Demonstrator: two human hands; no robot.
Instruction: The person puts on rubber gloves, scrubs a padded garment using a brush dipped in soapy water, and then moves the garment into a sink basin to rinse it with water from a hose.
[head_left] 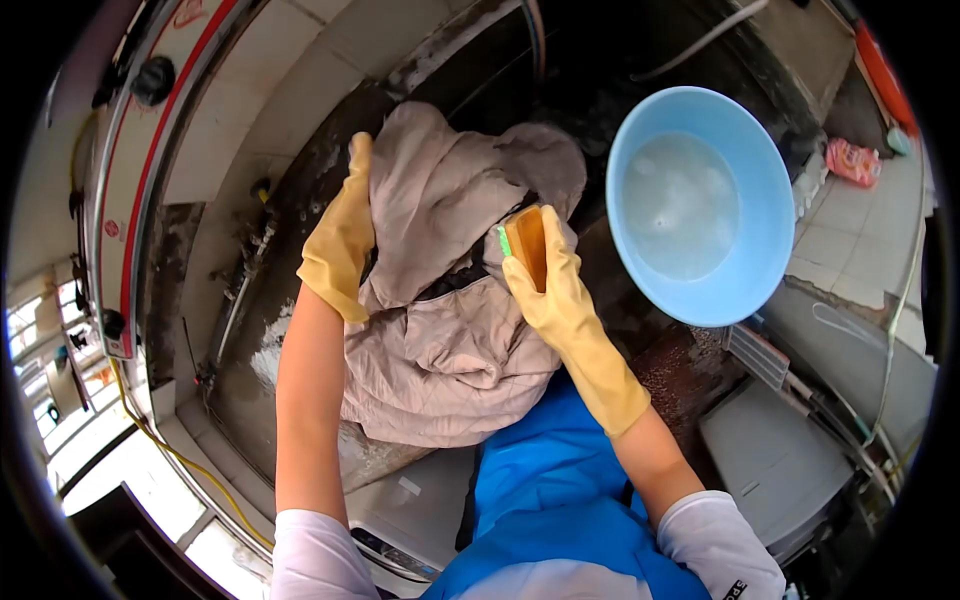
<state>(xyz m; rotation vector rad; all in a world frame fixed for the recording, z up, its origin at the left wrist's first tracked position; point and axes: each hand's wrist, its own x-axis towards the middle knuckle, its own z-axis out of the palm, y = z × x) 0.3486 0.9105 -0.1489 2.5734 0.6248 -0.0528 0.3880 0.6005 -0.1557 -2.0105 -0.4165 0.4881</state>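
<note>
Nearest, below the right fingers, a blue apron (540,480) meets the lower folds of a bunched, pale brownish-pink cloth (440,355). The cloth lies between and beneath both hands; it looks soft, thick and limp, likely heavy if soaked. A broad gathered fold should hold better than a thin edge, which may slip or sag.

The gloved right hand (570,315) has its fingers closed around an amber block (525,245) with a green edge, perhaps a brush. It looks stiff and light, best gripped by its long sides, though wet rubber could slide.

The gloved left hand (338,245) lies along the cloth's left side, fingers extended; whether they pinch fabric cannot be told. Beyond the right fingers, to their right and apart, a blue basin (765,225) holds cloudy liquid.
</note>
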